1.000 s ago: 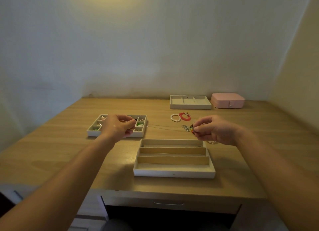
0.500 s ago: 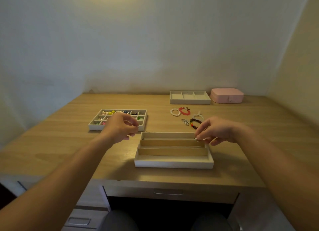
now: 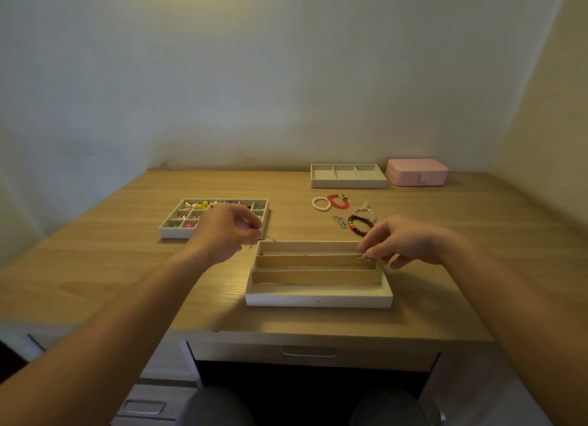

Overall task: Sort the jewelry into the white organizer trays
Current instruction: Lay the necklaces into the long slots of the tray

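Head view, middle of the frame: holding a thin necklace chain (image 3: 362, 257) stretched between both hands, along the rearmost slot of the long-slotted white tray (image 3: 318, 299) sitting at lower centre on the wooden surface (image 3: 95, 266). Pinching the chain's left end with the left hand (image 3: 227, 234), fingers (image 3: 254, 225) curled tight together around it, just off the tray's upper left corner. Pinching the right end with the right hand (image 3: 405, 244), thumb and fingertips clamped on it at the tray's upper right corner, the other fingers loosely bent. Barely making out the chain's middle stretch, too fine to tell whether touching the slot floor or hanging just above it. Showing, left of centre behind the left hand, a white compartment tray (image 3: 165, 233) holding small coloured pieces in several cells. Showing, right of centre beyond the right hand, loose pieces lying on the surface: a white pearl bracelet (image 3: 321, 204) just beside a red bracelet (image 3: 338, 202), a pale bracelet (image 3: 366, 210), a short silver chain (image 3: 340, 222) and a dark beaded bracelet (image 3: 360, 226) near the right fingers. Showing, at upper right against the wall, a third white tray (image 3: 348, 183) with divided sections, beside a closed pink box (image 3: 416, 172).
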The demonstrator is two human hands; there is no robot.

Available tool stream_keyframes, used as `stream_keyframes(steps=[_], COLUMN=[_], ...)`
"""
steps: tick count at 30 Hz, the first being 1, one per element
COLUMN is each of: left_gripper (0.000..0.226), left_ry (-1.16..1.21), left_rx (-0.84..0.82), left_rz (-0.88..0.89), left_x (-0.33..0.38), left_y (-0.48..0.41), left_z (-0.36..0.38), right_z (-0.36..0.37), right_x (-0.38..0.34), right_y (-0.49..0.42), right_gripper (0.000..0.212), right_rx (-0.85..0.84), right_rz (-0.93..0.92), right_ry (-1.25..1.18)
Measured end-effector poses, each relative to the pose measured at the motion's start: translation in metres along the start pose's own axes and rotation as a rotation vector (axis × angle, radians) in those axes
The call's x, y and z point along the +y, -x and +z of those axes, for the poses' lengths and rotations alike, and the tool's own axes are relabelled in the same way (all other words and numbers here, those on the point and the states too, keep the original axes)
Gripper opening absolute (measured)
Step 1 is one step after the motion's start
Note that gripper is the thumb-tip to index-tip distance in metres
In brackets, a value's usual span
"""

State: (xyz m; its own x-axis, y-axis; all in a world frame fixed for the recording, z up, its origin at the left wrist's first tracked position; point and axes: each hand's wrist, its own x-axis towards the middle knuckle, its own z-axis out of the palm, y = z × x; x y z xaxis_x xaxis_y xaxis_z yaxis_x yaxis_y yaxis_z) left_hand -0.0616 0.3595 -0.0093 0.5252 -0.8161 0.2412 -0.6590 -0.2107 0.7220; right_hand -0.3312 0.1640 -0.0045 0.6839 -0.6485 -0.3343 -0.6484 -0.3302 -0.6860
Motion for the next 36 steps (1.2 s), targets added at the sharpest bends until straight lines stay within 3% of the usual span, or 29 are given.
stream_keyframes(steps=[9, 15, 27, 32, 36], left_gripper=[0.010, 0.011, 0.013, 0.022, 0.021], left_ry=[0.032, 0.023, 0.026, -0.144, -0.228], left_rx=[0.037, 0.041, -0.071, -0.123, -0.167], left_rz=[-0.051, -0.051, 0.054, 0.096, 0.074], left_x=[-0.006, -0.011, -0.007, -0.009, 0.002], left_y=[-0.006, -0.004, 0.005, 0.007, 0.004], left_z=[0.000, -0.001, -0.013, -0.003, 0.007], right_z=[0.004, 0.003, -0.006, -0.015, -0.021], right_x=[0.002, 0.008, 0.011, -0.015, -0.055], right_y=[0.006, 0.003, -0.004, -0.001, 0.000], right_gripper=[0.014, 0.016, 0.009, 0.007, 0.008], right_rx=[0.004, 0.002, 0.185, 0.228, 0.136], right_rz=[-0.076, -0.103, -0.120, -0.282, -0.408], right_ry=[-0.093, -0.369, -0.574, -0.635, -0.585])
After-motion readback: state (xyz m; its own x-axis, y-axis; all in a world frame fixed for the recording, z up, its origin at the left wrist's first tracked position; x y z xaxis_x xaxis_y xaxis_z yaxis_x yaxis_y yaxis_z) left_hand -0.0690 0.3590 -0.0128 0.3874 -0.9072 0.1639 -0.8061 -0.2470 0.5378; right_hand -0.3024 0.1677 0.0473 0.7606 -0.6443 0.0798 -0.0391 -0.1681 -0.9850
